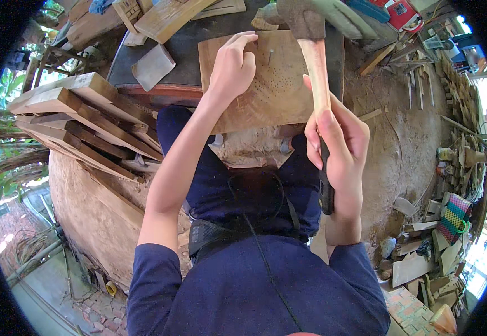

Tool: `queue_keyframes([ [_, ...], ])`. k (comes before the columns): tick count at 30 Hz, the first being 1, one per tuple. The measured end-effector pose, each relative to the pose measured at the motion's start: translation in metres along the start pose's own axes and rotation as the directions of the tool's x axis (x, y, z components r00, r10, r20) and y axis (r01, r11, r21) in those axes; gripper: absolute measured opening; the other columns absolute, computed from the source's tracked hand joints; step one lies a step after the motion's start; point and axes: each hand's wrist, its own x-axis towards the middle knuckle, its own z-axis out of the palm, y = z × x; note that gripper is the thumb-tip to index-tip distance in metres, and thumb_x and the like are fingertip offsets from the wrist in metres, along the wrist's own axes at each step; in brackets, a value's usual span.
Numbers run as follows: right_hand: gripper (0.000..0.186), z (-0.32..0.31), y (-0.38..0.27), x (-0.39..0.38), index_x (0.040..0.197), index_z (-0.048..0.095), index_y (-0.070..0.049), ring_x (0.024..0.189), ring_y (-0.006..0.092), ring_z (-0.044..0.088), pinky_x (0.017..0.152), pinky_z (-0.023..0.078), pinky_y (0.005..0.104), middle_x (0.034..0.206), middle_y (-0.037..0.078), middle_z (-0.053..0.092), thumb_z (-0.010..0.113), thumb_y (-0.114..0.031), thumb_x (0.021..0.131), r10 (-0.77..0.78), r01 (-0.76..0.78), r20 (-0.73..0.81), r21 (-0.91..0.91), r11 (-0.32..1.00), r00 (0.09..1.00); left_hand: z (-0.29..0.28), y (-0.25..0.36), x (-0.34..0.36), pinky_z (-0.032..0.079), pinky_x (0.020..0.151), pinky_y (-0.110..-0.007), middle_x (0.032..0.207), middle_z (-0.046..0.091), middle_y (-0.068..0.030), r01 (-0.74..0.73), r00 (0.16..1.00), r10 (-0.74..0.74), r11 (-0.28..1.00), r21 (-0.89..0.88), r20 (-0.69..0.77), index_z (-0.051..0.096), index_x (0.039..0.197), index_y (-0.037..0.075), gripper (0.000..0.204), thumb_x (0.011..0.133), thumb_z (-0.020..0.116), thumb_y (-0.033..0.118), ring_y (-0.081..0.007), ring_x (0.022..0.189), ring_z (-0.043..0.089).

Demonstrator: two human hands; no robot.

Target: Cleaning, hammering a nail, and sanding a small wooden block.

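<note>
right hand (337, 137): grasping 1 hammer (317, 73) | left hand (233, 64): fingers curled over 1 wooden board (282, 92) near its far left corner, cannot tell if pinching anything | board: overhangs tabletop's (188, 59) near edge | 1 nail (271, 56): upright near board's far edge

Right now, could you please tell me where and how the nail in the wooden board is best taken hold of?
I'd pinch the nail around its slim shaft, coming from the left. It appears to stand upright in the wooden board, its shaft shows bare, and the left grip is on that side, while the right grip holds the hammer.
</note>
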Motion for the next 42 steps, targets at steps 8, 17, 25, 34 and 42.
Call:
queue_keyframes([
  [8,0.043,-0.005,-0.007,0.008,0.145,0.057,0.001,0.049,0.0002,0.041,0.040,0.031,0.0185,0.070,-0.004,0.051,0.055,-0.023,0.109,0.065,-0.065,0.001,0.000,0.998,0.998,0.001,-0.002,0.000,0.047,0.109,-0.039,0.132,0.068,-0.0212,0.009,1.000,-0.009,1.000,-0.015,-0.020,0.068,0.121,-0.007,0.040,0.087,0.047,-0.002,-0.0358,0.124,0.064],
  [17,0.046,-0.008,0.005,0.022,0.146,0.052,0.006,0.042,0.0043,0.043,0.038,0.032,0.0209,0.066,-0.001,0.050,0.049,-0.023,0.111,0.147,-0.143,0.057,-0.066,0.987,0.987,0.003,-0.002,-0.004,0.050,0.104,-0.038,0.130,0.068,-0.0196,0.045,0.999,-0.045,0.999,-0.026,0.014,0.071,0.117,-0.002,0.035,0.088,0.053,0.002,-0.0332,0.121,0.066],
  [25,0.039,-0.015,0.071,0.082,0.138,0.063,0.000,0.042,0.0040,0.046,0.036,0.033,0.0220,0.067,-0.001,0.054,0.057,-0.025,0.109,0.023,-0.012,-0.121,0.087,0.996,0.992,-0.004,0.014,0.001,0.055,0.090,-0.037,0.107,0.075,-0.0152,-0.047,0.989,0.058,0.996,-0.082,0.136,0.075,0.106,0.002,0.023,0.087,0.078,0.014,-0.0297,0.102,0.072],
  [34,0.038,-0.011,0.088,0.096,0.137,0.064,0.000,0.042,0.0042,0.045,0.037,0.033,0.0235,0.064,-0.004,0.051,0.057,-0.023,0.108,0.131,-0.126,-0.147,0.045,0.991,0.980,-0.008,0.010,0.003,0.055,0.083,-0.036,0.098,0.076,-0.0140,-0.035,0.983,0.045,0.998,-0.059,0.176,0.074,0.100,0.001,0.015,0.088,0.078,0.009,-0.0286,0.094,0.073],
  [42,0.036,-0.007,0.095,0.096,0.133,0.067,0.000,0.055,0.0033,0.045,0.050,0.035,0.0258,0.066,-0.005,0.052,0.059,-0.023,0.106,0.068,-0.084,-0.184,-0.079,0.993,0.981,-0.007,0.011,0.003,0.055,0.083,-0.036,0.098,0.075,-0.0148,-0.029,0.983,0.036,0.999,-0.044,0.182,0.075,0.100,0.001,0.013,0.089,0.077,0.008,-0.0295,0.092,0.072],
])
